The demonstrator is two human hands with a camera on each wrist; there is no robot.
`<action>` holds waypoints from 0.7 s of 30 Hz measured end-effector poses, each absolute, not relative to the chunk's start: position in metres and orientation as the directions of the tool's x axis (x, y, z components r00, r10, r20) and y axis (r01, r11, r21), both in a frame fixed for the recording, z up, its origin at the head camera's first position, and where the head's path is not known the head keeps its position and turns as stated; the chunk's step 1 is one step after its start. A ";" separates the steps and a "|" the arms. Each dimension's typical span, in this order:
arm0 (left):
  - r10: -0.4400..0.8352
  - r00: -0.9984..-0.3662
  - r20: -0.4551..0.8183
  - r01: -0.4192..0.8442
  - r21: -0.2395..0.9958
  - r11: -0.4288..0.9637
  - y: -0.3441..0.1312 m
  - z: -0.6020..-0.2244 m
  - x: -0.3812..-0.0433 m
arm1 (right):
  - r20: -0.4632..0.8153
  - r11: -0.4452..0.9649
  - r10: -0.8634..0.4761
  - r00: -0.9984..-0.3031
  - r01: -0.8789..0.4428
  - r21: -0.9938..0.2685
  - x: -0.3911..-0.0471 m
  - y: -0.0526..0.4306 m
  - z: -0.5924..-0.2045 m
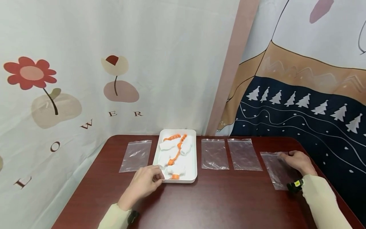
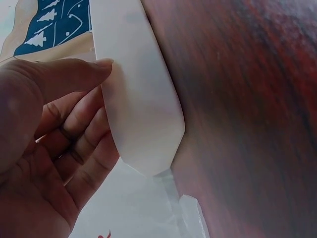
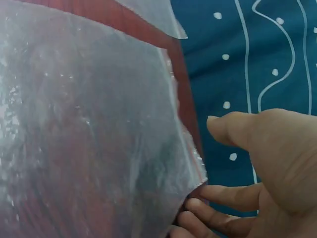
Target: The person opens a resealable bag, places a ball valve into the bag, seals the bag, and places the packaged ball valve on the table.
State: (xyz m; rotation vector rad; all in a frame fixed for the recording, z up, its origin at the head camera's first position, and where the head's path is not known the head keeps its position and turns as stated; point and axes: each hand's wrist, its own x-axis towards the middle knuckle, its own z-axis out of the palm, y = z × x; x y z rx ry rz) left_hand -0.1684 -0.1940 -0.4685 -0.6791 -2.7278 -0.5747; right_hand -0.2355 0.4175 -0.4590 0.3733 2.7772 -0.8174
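Observation:
My left hand (image 1: pixel 145 182) is at the near left corner of a white tray (image 1: pixel 194 173). In the left wrist view its thumb and fingers (image 2: pixel 81 129) pinch the tray's edge (image 2: pixel 141 114). White pieces (image 1: pixel 176 169) with orange parts (image 1: pixel 171 137), some like strips with holes, lie in the tray; their kind cannot be told. Over at the right, my right hand (image 1: pixel 298 161) touches the top edge of a clear zip bag (image 1: pixel 275 170). In the right wrist view its thumb stands apart from this bag (image 3: pixel 109 114), while the other fingers lie at its corner, partly hidden.
Two more clear zip bags (image 1: pixel 214 154) (image 1: pixel 245 155) lie flat right of the tray, and another bag (image 1: pixel 135 156) lies left of it. All rest on a dark red-brown table (image 1: pixel 228 203). Printed curtains (image 1: pixel 177 63) hang behind the table and along its right side.

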 end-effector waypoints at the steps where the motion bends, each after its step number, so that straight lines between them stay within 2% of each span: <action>1: 0.388 -0.854 0.348 0.495 0.309 0.812 -0.194 -0.468 -0.168 | -0.275 0.816 0.182 -0.944 0.301 -0.493 -0.237 0.416 -0.460; 10: 0.391 -0.853 0.346 0.494 0.296 0.817 -0.193 -0.465 -0.166 | -0.180 0.861 0.216 -0.960 0.274 -0.429 -0.241 0.409 -0.468; 21: 0.376 -0.860 0.346 0.481 0.303 0.823 -0.193 -0.467 -0.166 | -0.067 0.819 0.251 -0.966 0.249 -0.517 -0.237 0.410 -0.476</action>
